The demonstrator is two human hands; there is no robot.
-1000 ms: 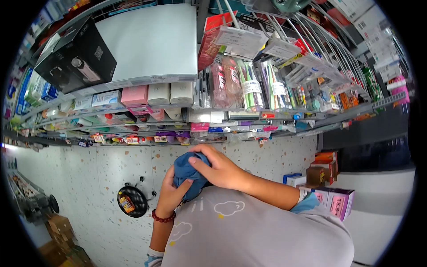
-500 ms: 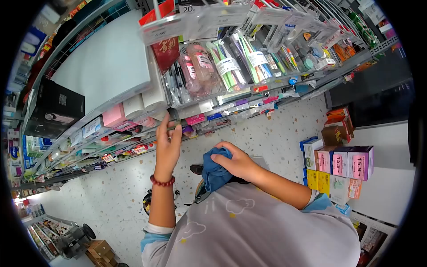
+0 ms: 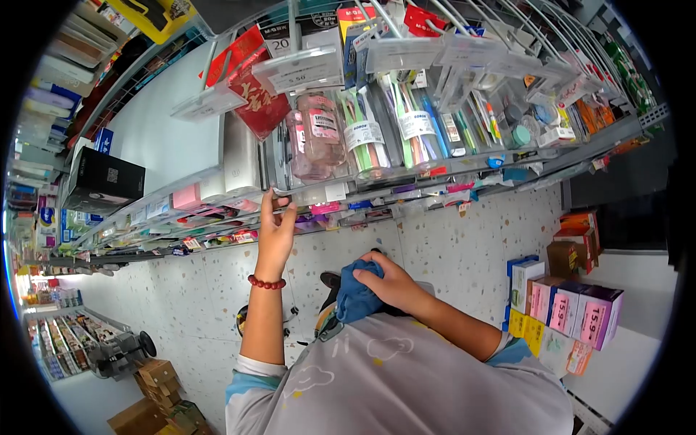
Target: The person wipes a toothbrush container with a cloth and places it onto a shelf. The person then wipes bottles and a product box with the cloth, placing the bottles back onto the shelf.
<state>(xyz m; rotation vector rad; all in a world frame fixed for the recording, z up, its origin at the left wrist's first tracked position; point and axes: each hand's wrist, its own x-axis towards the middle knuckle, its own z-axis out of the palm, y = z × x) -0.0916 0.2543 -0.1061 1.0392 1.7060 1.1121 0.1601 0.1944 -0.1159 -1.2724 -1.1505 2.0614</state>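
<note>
My left hand [image 3: 276, 232], with a red bead bracelet [image 3: 266, 283] at the wrist, reaches up to the front edge of the shelf [image 3: 319, 187]. Its index finger is stretched out at that edge and the thumb stands apart; nothing shows in it. My right hand [image 3: 395, 281] is closed around a bunched blue cloth [image 3: 355, 297] in front of my shirt. Just above my left fingers are pink mouthwash bottles [image 3: 322, 138] and dark pens [image 3: 283, 156]. Toothbrush packs [image 3: 365, 134] stand to their right.
Price-tag holders [image 3: 299, 70] on metal hooks jut out over the shelf. A black box [image 3: 105, 177] sits on a large white box [image 3: 163, 130] at left. Stacked priced cartons [image 3: 565, 312] stand on the right. A fan [image 3: 119, 355] and cardboard boxes [image 3: 159, 377] are at lower left.
The view has shifted, so the shelf goods appear lower and the cartons farther right. My left fingers have come to the shelf edge beneath the pens. My right hand still grips the cloth.
</note>
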